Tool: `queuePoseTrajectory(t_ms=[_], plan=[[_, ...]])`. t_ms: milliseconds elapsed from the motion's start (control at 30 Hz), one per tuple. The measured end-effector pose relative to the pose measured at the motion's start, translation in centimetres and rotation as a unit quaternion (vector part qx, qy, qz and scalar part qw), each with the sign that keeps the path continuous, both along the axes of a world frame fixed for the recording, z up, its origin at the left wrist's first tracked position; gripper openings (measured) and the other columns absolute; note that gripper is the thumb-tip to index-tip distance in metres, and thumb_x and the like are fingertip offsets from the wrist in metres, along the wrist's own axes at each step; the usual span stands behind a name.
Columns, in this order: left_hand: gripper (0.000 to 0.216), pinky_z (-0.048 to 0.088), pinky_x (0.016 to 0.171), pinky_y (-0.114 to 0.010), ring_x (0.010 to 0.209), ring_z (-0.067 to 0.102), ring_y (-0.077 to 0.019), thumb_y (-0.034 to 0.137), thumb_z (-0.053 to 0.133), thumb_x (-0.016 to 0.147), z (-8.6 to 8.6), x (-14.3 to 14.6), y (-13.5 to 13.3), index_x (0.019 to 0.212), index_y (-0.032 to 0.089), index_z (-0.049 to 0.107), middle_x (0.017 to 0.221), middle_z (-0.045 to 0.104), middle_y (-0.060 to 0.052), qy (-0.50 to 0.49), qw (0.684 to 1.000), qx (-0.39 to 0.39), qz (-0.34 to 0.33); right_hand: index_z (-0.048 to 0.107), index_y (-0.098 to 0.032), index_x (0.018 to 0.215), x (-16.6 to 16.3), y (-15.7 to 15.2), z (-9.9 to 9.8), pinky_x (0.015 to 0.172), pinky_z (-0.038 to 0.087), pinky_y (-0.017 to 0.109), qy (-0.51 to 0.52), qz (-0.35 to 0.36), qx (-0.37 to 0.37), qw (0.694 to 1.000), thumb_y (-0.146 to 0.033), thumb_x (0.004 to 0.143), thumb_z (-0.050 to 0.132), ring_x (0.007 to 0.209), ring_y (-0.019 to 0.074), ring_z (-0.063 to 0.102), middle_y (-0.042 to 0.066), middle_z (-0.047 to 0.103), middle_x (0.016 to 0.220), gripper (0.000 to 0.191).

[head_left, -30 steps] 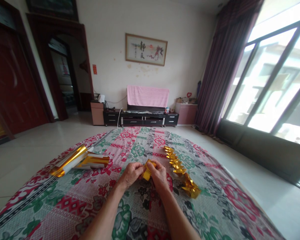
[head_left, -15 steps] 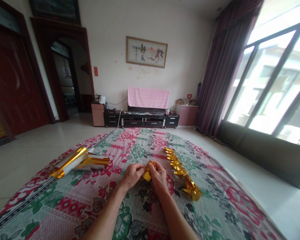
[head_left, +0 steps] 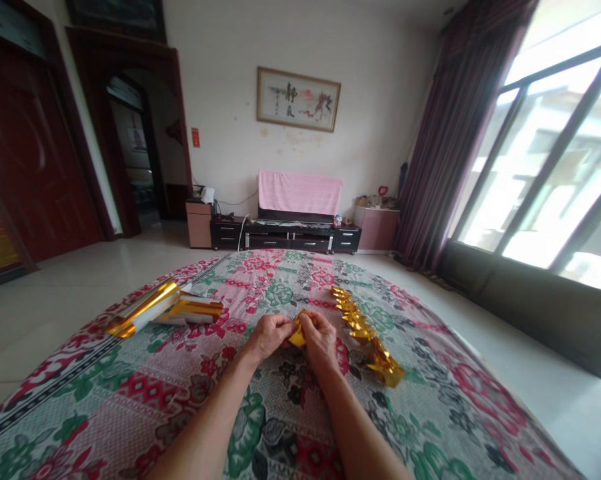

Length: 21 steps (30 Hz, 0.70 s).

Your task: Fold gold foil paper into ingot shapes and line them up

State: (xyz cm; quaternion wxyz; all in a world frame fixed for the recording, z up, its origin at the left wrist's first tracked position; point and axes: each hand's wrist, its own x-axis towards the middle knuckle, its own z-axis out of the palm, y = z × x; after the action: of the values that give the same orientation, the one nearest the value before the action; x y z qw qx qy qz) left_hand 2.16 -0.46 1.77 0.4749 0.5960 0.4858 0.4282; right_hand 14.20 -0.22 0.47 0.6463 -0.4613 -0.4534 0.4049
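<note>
over flowered cloth (head_left: 280, 400): i'm watching remotely
left hand (head_left: 269, 335), right hand (head_left: 322, 339): are pinching gold foil (head_left: 297, 339) together, presumably steadying folds

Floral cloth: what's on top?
On the floral cloth: curled gold-and-white sheets at left, a row of folded gold pieces at right. The left hand and right hand hold a small gold piece over it. Cloth beneath these is hidden.
</note>
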Motion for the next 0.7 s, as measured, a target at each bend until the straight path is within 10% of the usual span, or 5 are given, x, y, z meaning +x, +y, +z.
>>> queuePoseTrajectory(t_ms=[700], plan=[[0.032,0.028,0.041,-0.021,0.048,0.051,-0.0108,0.042,0.057,0.070,0.34,-0.71,-0.45,0.066,0.011,0.064,0.061,0.063,-0.004,0.004,0.998,-0.025,-0.052,0.061,-0.013,0.079,0.11,0.21,-0.16,0.040,0.034,0.018,0.060,0.009,0.012,0.998,-0.042,0.061,0.064,0.042,0.0065,0.041,-0.005,0.050,0.050,0.034]])
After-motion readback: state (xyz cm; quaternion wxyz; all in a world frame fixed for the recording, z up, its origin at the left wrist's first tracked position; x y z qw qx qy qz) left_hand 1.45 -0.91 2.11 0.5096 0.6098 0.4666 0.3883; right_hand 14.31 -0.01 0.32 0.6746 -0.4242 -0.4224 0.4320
